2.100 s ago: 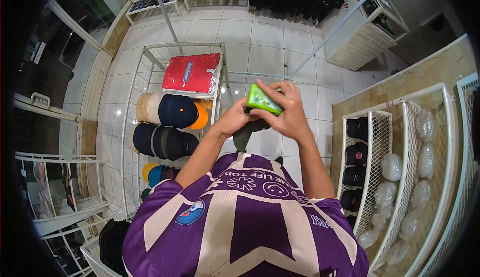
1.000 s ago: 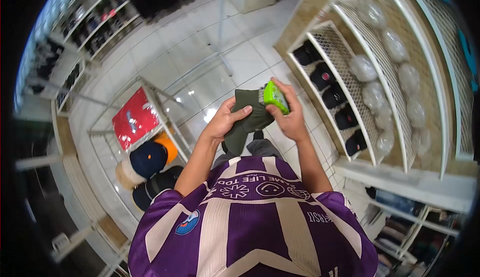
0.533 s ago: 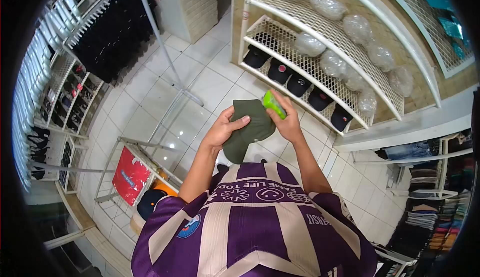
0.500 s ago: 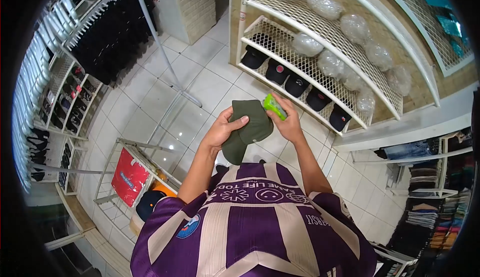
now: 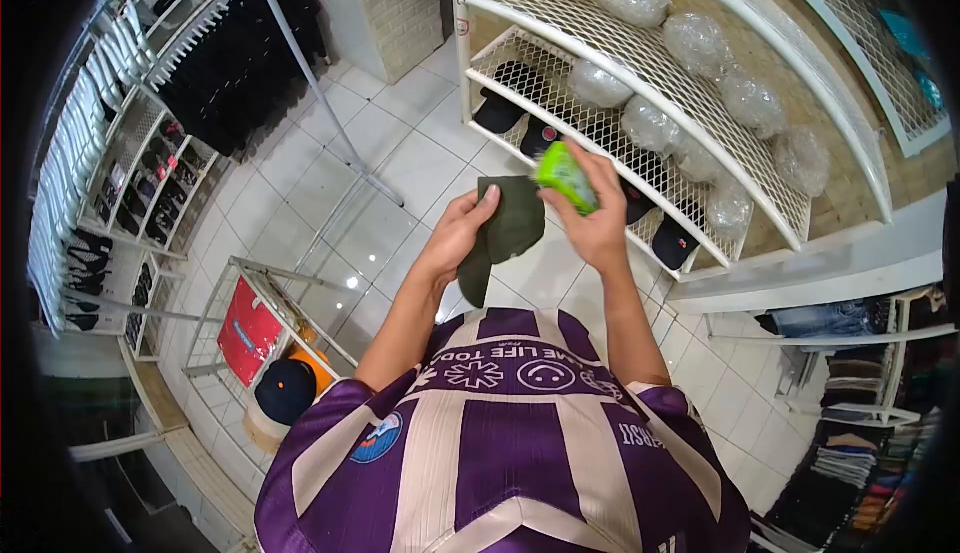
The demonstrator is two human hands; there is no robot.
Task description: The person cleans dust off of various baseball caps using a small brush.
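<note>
My left hand (image 5: 456, 238) pinches the edge of a dark olive-green cap (image 5: 517, 221), thumb on top and fingers behind it. The cap is held up in front of my chest, its brim hanging down toward me. In my right hand (image 5: 600, 221) is a small lime-green brush (image 5: 567, 177), gripped between thumb and fingers and slightly blurred. The brush is just right of the cap's upper edge.
A white mesh shelf (image 5: 560, 83) ahead holds dark caps (image 5: 675, 243) and plastic-wrapped bundles (image 5: 697, 43). Black clothes (image 5: 240, 63) hang at left. A low metal rack (image 5: 215, 343) with a red package (image 5: 250, 331) stands near my left elbow.
My right hand with the brush has lifted up and right, off the cap's side. The cap has shifted slightly right and turned in my left hand. The view has moved a little.
</note>
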